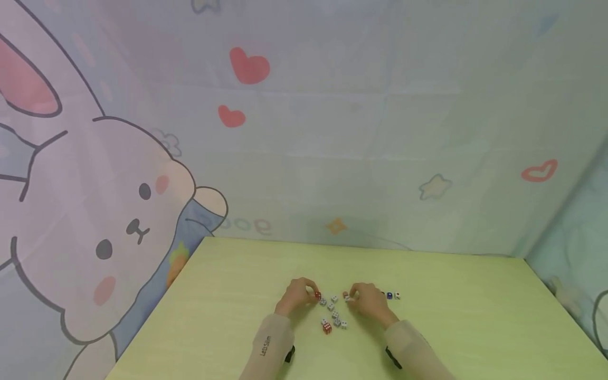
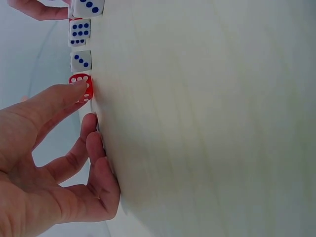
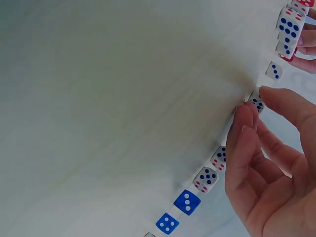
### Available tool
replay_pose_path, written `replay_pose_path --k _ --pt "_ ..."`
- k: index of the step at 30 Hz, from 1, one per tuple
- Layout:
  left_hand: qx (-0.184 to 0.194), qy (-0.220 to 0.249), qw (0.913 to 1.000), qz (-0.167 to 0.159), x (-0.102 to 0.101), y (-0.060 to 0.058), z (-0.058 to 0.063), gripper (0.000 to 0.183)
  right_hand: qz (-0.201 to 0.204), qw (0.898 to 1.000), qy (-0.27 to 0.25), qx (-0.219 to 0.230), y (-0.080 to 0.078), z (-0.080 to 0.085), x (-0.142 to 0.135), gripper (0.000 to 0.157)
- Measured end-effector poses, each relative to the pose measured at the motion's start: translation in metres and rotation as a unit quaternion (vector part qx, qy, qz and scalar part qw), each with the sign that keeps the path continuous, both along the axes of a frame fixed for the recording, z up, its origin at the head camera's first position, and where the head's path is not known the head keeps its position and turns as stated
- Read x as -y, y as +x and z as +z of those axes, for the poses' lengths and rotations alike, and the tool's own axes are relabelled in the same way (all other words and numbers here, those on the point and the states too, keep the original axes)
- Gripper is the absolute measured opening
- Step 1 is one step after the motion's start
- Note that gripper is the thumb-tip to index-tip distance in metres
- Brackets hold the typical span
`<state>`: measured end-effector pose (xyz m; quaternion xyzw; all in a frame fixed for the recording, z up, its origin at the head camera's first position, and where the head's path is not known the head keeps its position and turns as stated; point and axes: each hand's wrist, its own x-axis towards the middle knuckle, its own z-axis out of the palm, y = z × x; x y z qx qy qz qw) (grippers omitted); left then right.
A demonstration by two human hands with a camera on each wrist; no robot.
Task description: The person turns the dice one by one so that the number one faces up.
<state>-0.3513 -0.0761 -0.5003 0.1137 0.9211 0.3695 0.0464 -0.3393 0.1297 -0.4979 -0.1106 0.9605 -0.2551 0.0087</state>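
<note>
In the head view my left hand (image 1: 296, 295) is at the left of a loose cluster of dice, its fingertips on a red die (image 1: 317, 295). Up close in the left wrist view, the thumb lies over that red die (image 2: 88, 94) and the other fingers bend below it. My right hand (image 1: 370, 302), at the cluster's right side, pinches a white die (image 3: 256, 100) between thumb and fingertips. Another die, reddish (image 1: 345, 294), is just beyond those fingertips. Between the hands are several small white dice (image 1: 331, 306).
A larger red die (image 1: 327, 328) is nearest to me, beside white dice (image 1: 336, 322). Right of my right hand, a blue die (image 1: 389, 295) and a white die (image 1: 397, 295) stand in a row, partly hidden by the hand. A patterned cloth (image 1: 332, 158) hangs behind the yellow-green table (image 1: 228, 295).
</note>
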Motion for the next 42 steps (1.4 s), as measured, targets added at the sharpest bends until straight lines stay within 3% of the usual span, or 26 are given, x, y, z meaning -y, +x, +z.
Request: replay_pose_path --k 21,42 --pt "0.009 -0.003 0.9999 0.009 -0.001 0.0043 0.0056 0.012 0.033 0.999 -0.011 -0.021 0.0032 -0.0026 -0.0038 0.008" --pt "0.009 0.004 0.9999 0.007 -0.0005 0.0042 0.0041 0.011 0.077 0.997 -0.014 -0.012 0.0056 0.0002 -0.0042 0.025"
